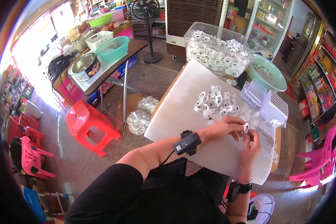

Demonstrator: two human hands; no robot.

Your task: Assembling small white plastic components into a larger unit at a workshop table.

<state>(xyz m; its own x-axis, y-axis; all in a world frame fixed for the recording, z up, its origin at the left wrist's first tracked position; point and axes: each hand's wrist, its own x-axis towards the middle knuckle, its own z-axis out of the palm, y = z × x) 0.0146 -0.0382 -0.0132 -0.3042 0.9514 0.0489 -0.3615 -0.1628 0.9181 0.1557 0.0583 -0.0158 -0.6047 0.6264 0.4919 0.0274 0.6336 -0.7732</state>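
Observation:
My left hand (227,126) and my right hand (251,146) meet over the near right part of a white-topped table (183,112). Together they pinch a small white plastic ring piece (246,128) between the fingertips. Just beyond the hands lies a loose heap of the same white ring pieces (214,102). A black device is strapped to each wrist.
A clear bin (216,48) full of white pieces stands at the table's far end, with a green bowl (267,72) and white slotted trays (265,102) on the right. Bags of pieces (140,119) lie on the floor. Red stool (87,125) left, pink chairs both sides.

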